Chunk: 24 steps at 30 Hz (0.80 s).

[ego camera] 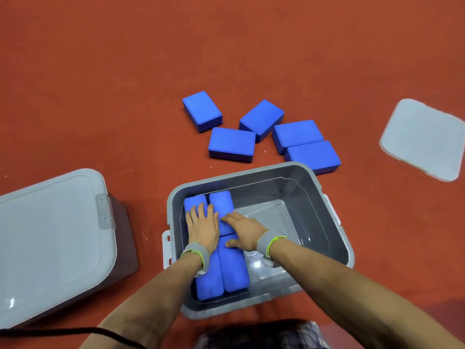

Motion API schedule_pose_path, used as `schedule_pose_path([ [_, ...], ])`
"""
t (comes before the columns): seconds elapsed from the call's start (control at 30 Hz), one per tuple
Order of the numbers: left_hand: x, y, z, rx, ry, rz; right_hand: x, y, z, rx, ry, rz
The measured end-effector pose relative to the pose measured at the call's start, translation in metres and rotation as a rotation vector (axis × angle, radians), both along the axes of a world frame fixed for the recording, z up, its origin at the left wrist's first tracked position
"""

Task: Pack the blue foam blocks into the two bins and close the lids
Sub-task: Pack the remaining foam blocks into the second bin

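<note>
— Both hands lie flat: your left hand [202, 224] and right hand [242, 230] press, fingers spread, on the packed blocks [226, 263] standing on edge along the left side of the open bin [332, 217].

— How will they handle?

— Probably light and squashy; grip each across its narrow sides.

— What's around?

— Five loose blocks [231, 144] beyond the far rim, loose lid [425, 139] far right, closed bin [50, 238] left. Nothing blocks your reach.

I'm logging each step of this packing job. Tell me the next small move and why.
Probably lift the right hand and fetch the nearest loose block. Four blocks stand along the open bin's left wall, both hands pressing flat on them; five remain on the floor.
</note>
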State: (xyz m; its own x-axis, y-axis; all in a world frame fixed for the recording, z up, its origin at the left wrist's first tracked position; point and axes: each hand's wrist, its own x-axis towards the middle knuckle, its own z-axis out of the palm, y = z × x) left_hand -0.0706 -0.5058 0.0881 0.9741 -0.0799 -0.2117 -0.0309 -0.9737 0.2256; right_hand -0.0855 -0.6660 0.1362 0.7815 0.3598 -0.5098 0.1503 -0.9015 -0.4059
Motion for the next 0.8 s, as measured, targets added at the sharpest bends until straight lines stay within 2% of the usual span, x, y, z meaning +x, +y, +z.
schedule_pose_path([
  [0.1, 0.015, -0.025, 0.034, -0.090, -0.136, -0.034, 0.017, -0.016, 0.025, 0.050, 0.023, -0.097],
  [0.23, 0.036, -0.076, 0.094, -0.335, -0.142, -0.133, 0.037, -0.048, 0.065, 0.082, -0.044, -0.196],
  [0.37, 0.053, -0.111, 0.124, -0.544, -0.139, -0.201, 0.044, -0.078, 0.104, 0.122, -0.111, -0.256],
  [0.57, 0.068, -0.167, 0.162, -0.555, -0.116, -0.357, 0.043, -0.139, 0.141, 0.141, -0.213, -0.370],
  [0.8, 0.095, -0.237, 0.204, -0.618, -0.099, -0.410, 0.052, -0.210, 0.171, 0.315, -0.300, -0.550],
])
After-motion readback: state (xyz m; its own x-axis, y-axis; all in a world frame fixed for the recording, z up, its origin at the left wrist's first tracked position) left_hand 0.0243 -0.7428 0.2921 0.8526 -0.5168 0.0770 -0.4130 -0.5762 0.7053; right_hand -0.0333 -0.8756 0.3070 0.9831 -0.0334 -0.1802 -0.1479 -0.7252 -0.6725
